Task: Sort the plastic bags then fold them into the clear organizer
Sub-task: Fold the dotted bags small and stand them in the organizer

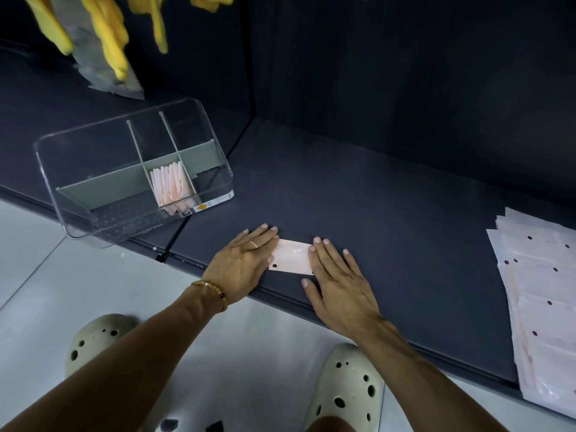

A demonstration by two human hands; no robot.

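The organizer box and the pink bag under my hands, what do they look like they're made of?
The organizer looks like clear, glossy hard plastic: the dark surface shows through its walls. Its dividers look like matte grey-green plastic. The pink bag looks like thin, slightly shiny plastic film, with a glint and punched holes; both the left hand and right hand press it flat.

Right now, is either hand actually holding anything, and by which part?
Nothing is gripped. The left hand and right hand press flat on opposite ends of the folded pink bag on the dark shelf.
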